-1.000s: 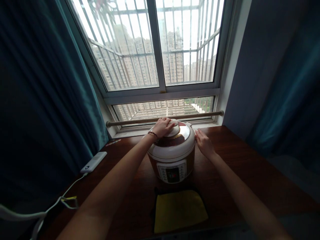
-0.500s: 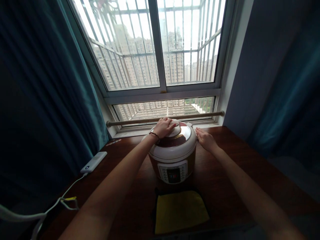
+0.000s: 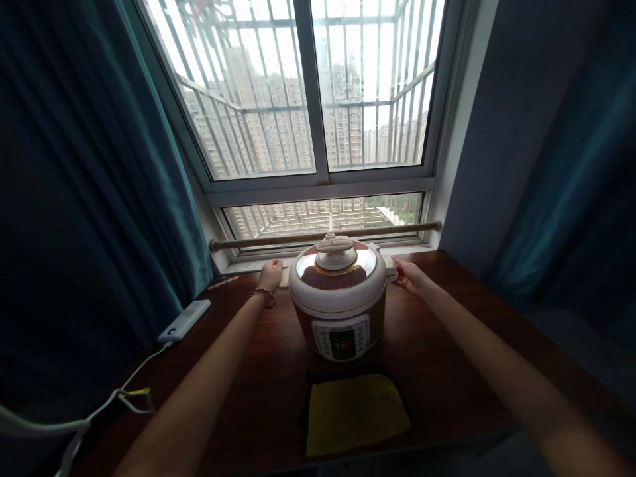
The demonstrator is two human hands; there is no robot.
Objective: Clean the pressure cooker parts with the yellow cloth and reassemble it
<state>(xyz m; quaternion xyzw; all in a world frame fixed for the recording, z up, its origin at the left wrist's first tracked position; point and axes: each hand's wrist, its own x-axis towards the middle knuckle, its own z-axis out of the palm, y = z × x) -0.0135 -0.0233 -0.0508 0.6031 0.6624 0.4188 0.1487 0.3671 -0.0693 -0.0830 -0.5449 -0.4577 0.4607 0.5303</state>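
Far left, dark teal curtain (image 3: 89,165) hangs down past the table edge. White power bank (image 3: 185,320) lies on the dark wooden table (image 3: 447,344) near the curtain, white cable (image 3: 99,411) running from it toward the near left corner. Left hand (image 3: 271,273), bracelet on the wrist, sits at the left side of the pressure cooker (image 3: 338,298), fingers up against the small side handle there; whether it actually grips is hard to tell, fingers look loosely curled. Cooker stands upright mid-table, close to the window sill, lid on, knob (image 3: 336,252) on top, control panel (image 3: 342,338) facing the camera. Yellow cloth (image 3: 355,412) lies flat on the table just in front of the cooker, not touching it. Right hand (image 3: 409,274) is at the cooker's right side handle, fingers curled onto it, touching. Wooden rail (image 3: 322,234) runs across behind the cooker under the window (image 3: 318,99). Second teal curtain (image 3: 571,172) far right.
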